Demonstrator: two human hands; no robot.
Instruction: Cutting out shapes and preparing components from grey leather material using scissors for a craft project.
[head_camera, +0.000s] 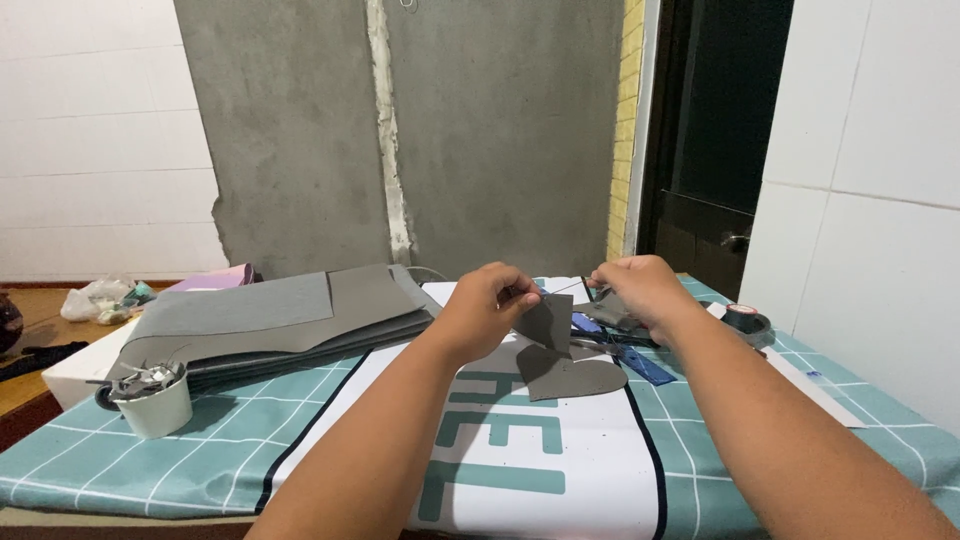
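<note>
A dark grey cut sheet piece (548, 322) hangs upright, pinched at its top edge, just above a flat rounded grey piece (575, 378) — both over the white-and-teal cloth.

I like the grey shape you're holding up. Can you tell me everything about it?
The grey piece is thin, flat and matte, like felt or soft sheet material. The left hand pinches its top edge, so it hangs upright above the table. A thin thread runs from it to the right hand. Just below it, a similar rounded grey cutout lies flat on the white-and-teal cloth.

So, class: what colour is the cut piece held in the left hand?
Dark grey piece, pinched by the left hand; head view.
</note>
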